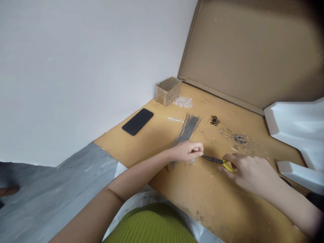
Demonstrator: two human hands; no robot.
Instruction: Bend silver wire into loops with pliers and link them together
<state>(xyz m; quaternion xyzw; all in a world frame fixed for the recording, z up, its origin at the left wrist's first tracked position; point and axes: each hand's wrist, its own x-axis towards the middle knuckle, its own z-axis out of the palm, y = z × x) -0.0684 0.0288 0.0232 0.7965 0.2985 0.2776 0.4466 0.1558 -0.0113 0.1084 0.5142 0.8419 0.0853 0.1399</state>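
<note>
The scissors (214, 160) are above the middle of the table (174, 189), dark blades pointing left, with the right hand (249, 168) grasping the yellow handles. The left hand (188, 151) is clenched, thumb against curled fingers, pinching a thin wire loop (192, 163) that shows just below it; the blade tips come close to these fingers, but whether they touch the wire is too small to tell. Beneath and beyond the left hand lies a bundle of grey wires (188, 126), one end toward the near edge and the other fanned toward the far edge. A few bright wires (175, 119) lie just left of its far end. Right of the bundle are a small pile of black rings (215, 120) and, farther right, tangled silvery wire (240, 138). By the far-left corner stands an open cardboard box (168, 91), with a heap of clear bits (183, 101) beside it. A black phone (138, 122) lies along the left edge, by the wall (88, 74). A cardboard panel (245, 54) stands along the far edge, and white foam (296, 131) is at the right.
</note>
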